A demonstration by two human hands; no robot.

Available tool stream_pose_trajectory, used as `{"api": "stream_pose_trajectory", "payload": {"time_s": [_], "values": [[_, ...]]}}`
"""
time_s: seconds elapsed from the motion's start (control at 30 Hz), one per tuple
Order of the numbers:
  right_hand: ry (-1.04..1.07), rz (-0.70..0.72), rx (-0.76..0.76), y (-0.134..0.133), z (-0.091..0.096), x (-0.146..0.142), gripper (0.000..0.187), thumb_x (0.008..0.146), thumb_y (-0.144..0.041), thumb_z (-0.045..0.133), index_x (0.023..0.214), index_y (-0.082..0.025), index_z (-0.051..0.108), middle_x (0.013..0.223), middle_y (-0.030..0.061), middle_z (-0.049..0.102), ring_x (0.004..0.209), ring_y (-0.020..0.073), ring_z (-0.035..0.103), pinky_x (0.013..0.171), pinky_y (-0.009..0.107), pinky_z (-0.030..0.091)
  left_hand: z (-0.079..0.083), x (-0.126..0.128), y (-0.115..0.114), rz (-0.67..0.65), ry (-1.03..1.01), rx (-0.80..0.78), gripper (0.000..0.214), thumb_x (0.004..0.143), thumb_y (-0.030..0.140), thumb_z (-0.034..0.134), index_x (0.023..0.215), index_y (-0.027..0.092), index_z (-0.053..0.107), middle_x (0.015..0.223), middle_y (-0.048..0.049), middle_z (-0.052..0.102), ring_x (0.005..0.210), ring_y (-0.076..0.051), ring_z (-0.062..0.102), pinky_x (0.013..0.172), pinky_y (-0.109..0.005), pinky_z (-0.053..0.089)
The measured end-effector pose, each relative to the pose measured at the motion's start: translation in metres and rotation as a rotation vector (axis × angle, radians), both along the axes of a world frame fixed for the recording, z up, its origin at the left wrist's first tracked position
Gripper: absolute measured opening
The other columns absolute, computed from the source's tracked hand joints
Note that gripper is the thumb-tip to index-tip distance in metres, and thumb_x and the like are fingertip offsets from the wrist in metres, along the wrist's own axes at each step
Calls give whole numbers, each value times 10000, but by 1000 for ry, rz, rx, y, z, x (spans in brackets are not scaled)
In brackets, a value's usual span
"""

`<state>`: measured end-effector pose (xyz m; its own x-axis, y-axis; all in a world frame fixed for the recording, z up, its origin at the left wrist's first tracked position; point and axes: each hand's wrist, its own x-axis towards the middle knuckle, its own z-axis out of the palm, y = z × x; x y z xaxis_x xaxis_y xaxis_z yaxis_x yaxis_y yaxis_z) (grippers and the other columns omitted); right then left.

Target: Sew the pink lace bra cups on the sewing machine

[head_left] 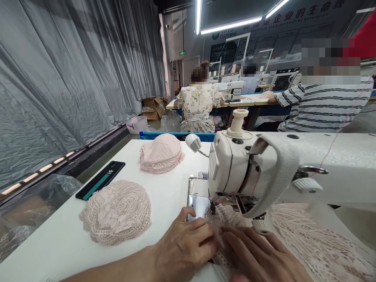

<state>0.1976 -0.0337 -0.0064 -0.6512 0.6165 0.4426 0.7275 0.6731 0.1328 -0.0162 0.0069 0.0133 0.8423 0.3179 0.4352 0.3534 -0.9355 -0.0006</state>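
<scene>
A white sewing machine (226, 168) stands over a pale pink lace piece (227, 215), part of which lies beneath its presser foot (212, 208). My left hand (188, 243) is just left of the foot, its fingers curled and closed on the edge of the lace. Close beside it, my right hand (258, 250) rests on the same lace with fingers stretched out flat, below the machine head. Its fingertips partly cover the fabric. More pink lace (317, 239) spreads to the right under the machine arm.
On the white table (55, 250) are a round stack of lace pieces (117, 211), a pile of pink cup-shaped pieces (161, 152) and a black-and-green flat case (101, 180). Several people work at machines ahead. A grey curtain (73, 70) hangs at left, cardboard boxes (154, 107) beyond.
</scene>
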Motion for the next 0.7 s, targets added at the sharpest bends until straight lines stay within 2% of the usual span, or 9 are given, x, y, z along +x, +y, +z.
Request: {"api": "stream_pose_trajectory", "payload": {"time_s": [0.13,0.27,0.4,0.47,0.6,0.7], "values": [[-121,-84,60,9,-2,-1,597,936,-559,250,1139,-110,586,1136,146,648,827,190,675,673,306,514,-2,1,6,30,25,3,178,885,88,420,1009,111,545,894,-39,605,841,-152,555,845,-368,308],[-119,-82,164,17,3,-4,666,938,-564,184,1072,-76,616,969,148,710,772,208,683,653,316,520,-4,1,13,71,62,-32,197,867,101,454,1054,109,517,1009,-70,588,923,-170,543,902,-389,296],[-69,-113,212,20,7,-8,674,953,-533,127,1001,-105,645,831,123,731,705,210,679,685,347,527,-6,2,15,118,79,-17,202,882,103,444,1075,105,505,1014,-84,578,940,-176,545,922,-386,307],[-63,-114,236,20,8,-9,677,949,-543,127,987,-119,654,858,120,730,711,211,677,696,366,535,-7,3,15,135,77,2,200,890,110,435,1076,121,505,1014,-83,575,940,-180,551,930,-393,313],[-75,-82,258,17,6,-8,708,910,-619,185,1033,-100,651,985,144,706,848,245,669,723,391,537,-7,4,15,149,80,26,192,908,125,410,1070,135,514,1008,-80,578,931,-177,557,944,-408,316],[-93,-36,256,11,1,-6,742,883,-664,196,1063,-101,644,1076,141,677,925,249,650,751,370,519,-5,5,14,151,76,40,204,927,115,375,1067,124,523,982,-76,588,905,-164,561,941,-410,323]]}}
